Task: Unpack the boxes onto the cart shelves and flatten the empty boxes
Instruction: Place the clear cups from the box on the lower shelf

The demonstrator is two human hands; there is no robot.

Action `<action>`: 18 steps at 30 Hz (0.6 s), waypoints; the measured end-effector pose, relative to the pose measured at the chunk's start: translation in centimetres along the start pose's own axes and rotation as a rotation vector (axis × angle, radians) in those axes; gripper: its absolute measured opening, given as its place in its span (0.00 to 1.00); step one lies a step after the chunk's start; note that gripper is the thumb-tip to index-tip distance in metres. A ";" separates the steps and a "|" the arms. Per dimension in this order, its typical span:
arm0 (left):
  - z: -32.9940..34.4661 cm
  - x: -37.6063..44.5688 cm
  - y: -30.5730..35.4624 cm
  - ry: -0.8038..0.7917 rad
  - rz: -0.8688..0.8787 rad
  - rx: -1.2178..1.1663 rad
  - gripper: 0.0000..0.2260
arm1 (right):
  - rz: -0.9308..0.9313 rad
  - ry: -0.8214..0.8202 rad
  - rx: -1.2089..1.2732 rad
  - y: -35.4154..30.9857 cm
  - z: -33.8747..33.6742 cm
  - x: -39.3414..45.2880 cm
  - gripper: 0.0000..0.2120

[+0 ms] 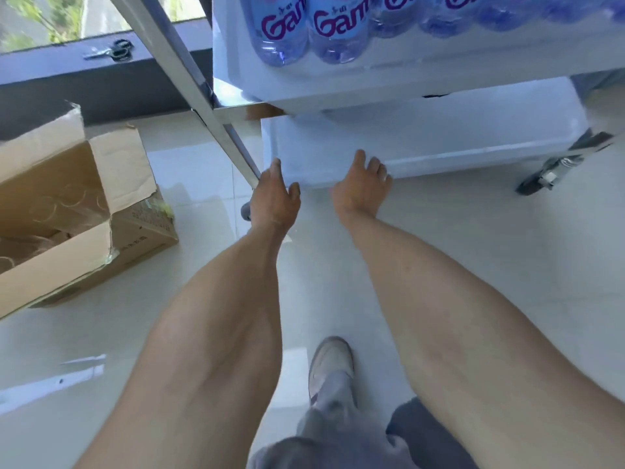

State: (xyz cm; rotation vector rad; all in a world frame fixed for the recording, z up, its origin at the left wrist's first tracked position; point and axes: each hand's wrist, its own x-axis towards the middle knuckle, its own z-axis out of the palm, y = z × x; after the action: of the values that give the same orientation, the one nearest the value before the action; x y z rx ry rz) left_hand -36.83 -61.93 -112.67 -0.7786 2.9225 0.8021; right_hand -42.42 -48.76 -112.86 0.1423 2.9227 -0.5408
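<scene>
A white cart stands ahead of me with a chrome frame post. Its upper shelf carries several blue water bottles with purple lettering. The lower shelf shows nothing on its visible part. Both my arms reach down to that lower shelf's near edge. My left hand is at the shelf's left corner beside the post, fingers relaxed and holding nothing. My right hand lies with its fingers extended on the shelf's front rim. An open cardboard box sits on the floor to the left; I see no bottles in it.
Scissors lie on the dark window sill at the back left. A cart caster stands at the right, another by my left hand. My shoe is on the pale tiled floor below the hands. A strip of tape lies at the lower left.
</scene>
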 end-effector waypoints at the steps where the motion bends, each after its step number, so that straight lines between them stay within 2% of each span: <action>1: -0.9 -1.5 0.0 -0.017 -0.028 -0.001 0.21 | 0.018 -0.029 0.000 0.0 -0.9 -1.8 0.31; 5: -6.0 -8.6 0.6 -0.086 -0.144 -0.004 0.18 | 0.064 -0.124 -0.004 -0.6 -5.6 -9.9 0.29; 8: -10.6 -13.0 1.3 -0.130 -0.187 0.026 0.20 | 0.051 -0.149 -0.029 -1.8 -9.6 -14.5 0.28; 14: -21.9 -20.3 -0.4 -0.176 -0.359 0.080 0.18 | -0.066 -0.322 -0.031 -8.1 -16.5 -22.8 0.19; 18: -28.5 -21.4 -4.4 -0.229 -0.544 0.182 0.16 | -0.225 -0.476 -0.229 -13.7 -18.1 -25.6 0.16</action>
State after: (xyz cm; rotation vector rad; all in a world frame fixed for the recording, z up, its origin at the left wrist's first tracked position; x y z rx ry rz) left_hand -12.72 -69.12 -87.02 -1.2777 2.3611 0.5213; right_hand -21.63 -56.52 -86.86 -0.3058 2.5157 -0.2228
